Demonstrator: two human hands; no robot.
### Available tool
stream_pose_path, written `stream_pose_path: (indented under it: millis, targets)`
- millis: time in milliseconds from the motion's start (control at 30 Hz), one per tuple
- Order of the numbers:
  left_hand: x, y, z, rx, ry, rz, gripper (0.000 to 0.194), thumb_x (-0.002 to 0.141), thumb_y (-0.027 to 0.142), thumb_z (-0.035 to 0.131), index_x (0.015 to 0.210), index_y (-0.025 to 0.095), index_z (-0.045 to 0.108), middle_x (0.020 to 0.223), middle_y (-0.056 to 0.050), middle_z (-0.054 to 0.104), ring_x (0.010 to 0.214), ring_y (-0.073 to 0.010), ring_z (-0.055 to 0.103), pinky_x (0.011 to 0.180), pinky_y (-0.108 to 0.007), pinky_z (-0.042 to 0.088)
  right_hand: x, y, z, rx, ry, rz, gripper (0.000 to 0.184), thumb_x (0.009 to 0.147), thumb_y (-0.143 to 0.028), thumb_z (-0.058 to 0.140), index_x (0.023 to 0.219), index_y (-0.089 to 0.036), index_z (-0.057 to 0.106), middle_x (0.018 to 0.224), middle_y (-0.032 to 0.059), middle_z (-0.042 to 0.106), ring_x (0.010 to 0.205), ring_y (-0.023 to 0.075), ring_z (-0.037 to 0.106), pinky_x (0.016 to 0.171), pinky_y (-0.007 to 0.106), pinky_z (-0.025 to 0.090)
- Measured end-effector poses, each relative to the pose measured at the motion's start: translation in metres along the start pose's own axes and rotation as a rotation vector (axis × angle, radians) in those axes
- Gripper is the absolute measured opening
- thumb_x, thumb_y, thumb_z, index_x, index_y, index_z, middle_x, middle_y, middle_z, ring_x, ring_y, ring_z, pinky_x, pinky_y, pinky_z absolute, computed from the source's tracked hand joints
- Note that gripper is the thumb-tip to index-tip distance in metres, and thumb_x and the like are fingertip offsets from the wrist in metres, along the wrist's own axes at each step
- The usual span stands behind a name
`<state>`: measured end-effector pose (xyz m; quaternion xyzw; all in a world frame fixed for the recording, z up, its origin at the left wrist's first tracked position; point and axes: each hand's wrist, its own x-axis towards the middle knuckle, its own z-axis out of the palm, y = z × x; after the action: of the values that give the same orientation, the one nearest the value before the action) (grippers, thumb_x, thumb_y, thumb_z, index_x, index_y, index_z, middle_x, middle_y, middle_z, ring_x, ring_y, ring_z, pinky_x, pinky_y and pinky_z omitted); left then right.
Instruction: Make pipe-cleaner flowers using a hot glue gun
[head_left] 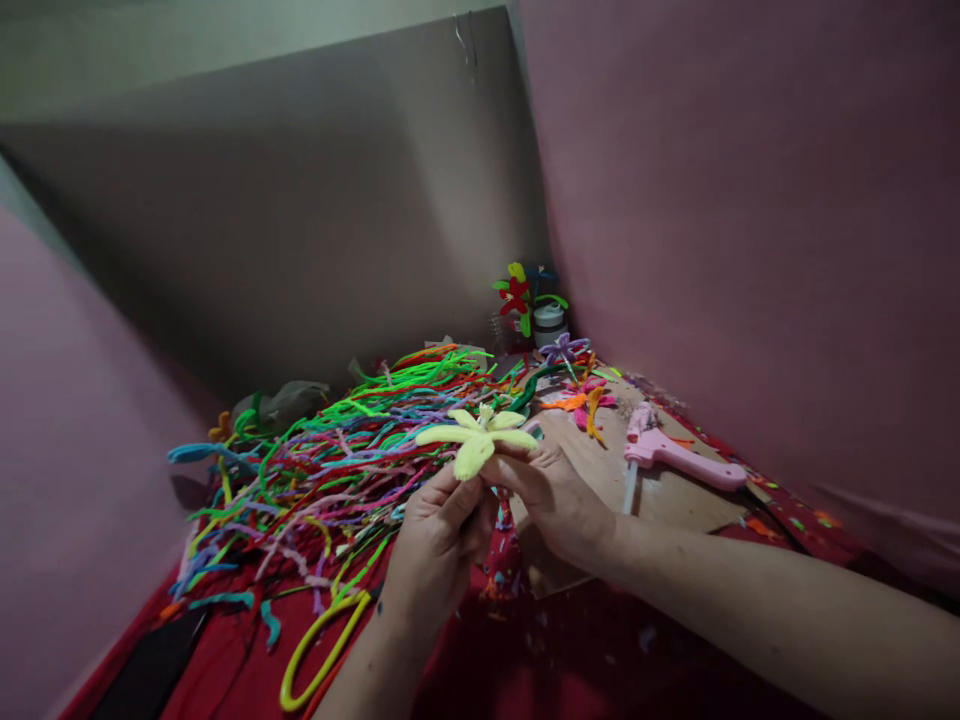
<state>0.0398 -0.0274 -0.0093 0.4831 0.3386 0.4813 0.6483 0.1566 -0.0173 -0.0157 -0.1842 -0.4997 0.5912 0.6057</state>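
A pale yellow pipe-cleaner flower [474, 455] with long petals and a small raised centre is held up in front of me. My left hand [442, 545] pinches it from below, its fingers curled under the lowest petal. From the right side, my right hand [562, 500] closes on the flower just beneath the right petal. The underside of the flower, where the fingertips meet, is hidden. Behind and left of the hands lies a big heap of colourful pipe cleaners [360, 410]. A yellow pipe-cleaner loop [296, 670] rests beside my left forearm.
A pink glue gun [686, 458] with a glue stick lies on a brown board [675, 510] to the right. Orange and pink pipe-cleaner pieces [592, 405] and a purple flower [564, 348] are farther back. Made-up flowers [515, 295] stand near a white-lidded container [550, 322]. A red cloth [600, 650] covers the surface.
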Motion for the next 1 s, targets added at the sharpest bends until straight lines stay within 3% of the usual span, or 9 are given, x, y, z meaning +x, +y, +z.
stream_pose_path:
  millis: [133, 333, 533, 600, 700, 767, 867, 1000]
  targets:
    - [-0.003, 0.003, 0.0, -0.018, 0.0, -0.029, 0.017, 0.08, 0.032, 0.058, 0.076, 0.015, 0.057, 0.047, 0.006, 0.044, 0.035, -0.0014, 0.019, 0.033, -0.013, 0.019, 0.001, -0.002, -0.002, -0.008, -0.007, -0.011, 0.021, 0.077, -0.035, 0.061, 0.067, -0.017, 0.064, 0.06, -0.0036, 0.051, 0.056, 0.0078, 0.044, 0.056, 0.021, 0.038]
    - [-0.004, 0.007, -0.005, -0.136, -0.077, -0.141, 0.019, 0.082, 0.034, 0.055, 0.077, 0.016, 0.056, 0.044, 0.009, 0.038, 0.035, -0.0009, 0.007, 0.031, -0.012, 0.021, 0.007, -0.001, -0.006, 0.024, -0.053, 0.028, 0.018, 0.072, -0.033, 0.067, 0.067, -0.016, 0.066, 0.066, -0.0016, 0.056, 0.066, 0.0103, 0.049, 0.07, 0.026, 0.041]
    - [-0.003, 0.008, -0.008, -0.166, -0.138, -0.184, 0.016, 0.079, 0.034, 0.06, 0.079, 0.018, 0.055, 0.044, 0.011, 0.033, 0.033, -0.0013, 0.004, 0.028, -0.013, 0.018, 0.009, 0.001, -0.008, 0.092, -0.066, 0.026, 0.012, 0.07, -0.029, 0.07, 0.067, -0.017, 0.067, 0.063, -0.002, 0.057, 0.061, 0.01, 0.048, 0.065, 0.026, 0.041]
    - [-0.003, 0.008, -0.006, -0.075, -0.091, -0.138, 0.015, 0.079, 0.033, 0.059, 0.08, 0.018, 0.056, 0.046, 0.01, 0.037, 0.033, -0.0018, 0.009, 0.031, -0.014, 0.018, 0.009, 0.001, -0.007, 0.099, -0.037, 0.017, 0.015, 0.069, -0.032, 0.07, 0.066, -0.017, 0.067, 0.061, -0.0025, 0.056, 0.057, 0.0088, 0.045, 0.059, 0.024, 0.039]
    - [-0.004, 0.006, -0.001, 0.21, 0.068, 0.063, 0.016, 0.077, 0.032, 0.061, 0.085, 0.019, 0.059, 0.052, 0.006, 0.045, 0.038, -0.0047, 0.025, 0.037, -0.016, 0.022, 0.007, 0.001, -0.006, 0.076, 0.01, -0.017, 0.018, 0.069, -0.035, 0.07, 0.073, -0.018, 0.069, 0.063, -0.0027, 0.056, 0.054, 0.0078, 0.041, 0.052, 0.022, 0.035]
    - [-0.005, 0.003, 0.0, 0.45, 0.192, 0.242, 0.016, 0.072, 0.029, 0.066, 0.085, 0.019, 0.062, 0.057, 0.003, 0.05, 0.046, -0.0081, 0.036, 0.044, -0.019, 0.028, 0.006, 0.002, -0.005, 0.041, 0.039, -0.033, 0.02, 0.069, -0.036, 0.07, 0.079, -0.019, 0.07, 0.067, -0.0016, 0.059, 0.057, 0.009, 0.044, 0.053, 0.022, 0.036]
    - [-0.006, -0.003, -0.001, 0.689, 0.327, 0.417, 0.004, 0.069, 0.022, 0.067, 0.069, 0.02, 0.063, 0.055, 0.003, 0.049, 0.05, -0.0105, 0.039, 0.051, -0.021, 0.029, 0.004, 0.005, -0.003, -0.008, 0.035, -0.042, 0.02, 0.072, -0.036, 0.067, 0.084, -0.02, 0.07, 0.075, -0.0002, 0.064, 0.068, 0.0119, 0.051, 0.063, 0.025, 0.04]
    - [-0.003, -0.007, -0.004, 0.582, 0.311, 0.368, 0.018, 0.071, 0.027, 0.065, 0.058, 0.018, 0.058, 0.051, 0.004, 0.044, 0.048, -0.0089, 0.035, 0.048, -0.02, 0.026, 0.004, 0.007, -0.001, -0.043, 0.001, -0.056, 0.021, 0.071, -0.038, 0.068, 0.083, -0.021, 0.071, 0.077, 0.0004, 0.066, 0.076, 0.0143, 0.056, 0.074, 0.029, 0.043]
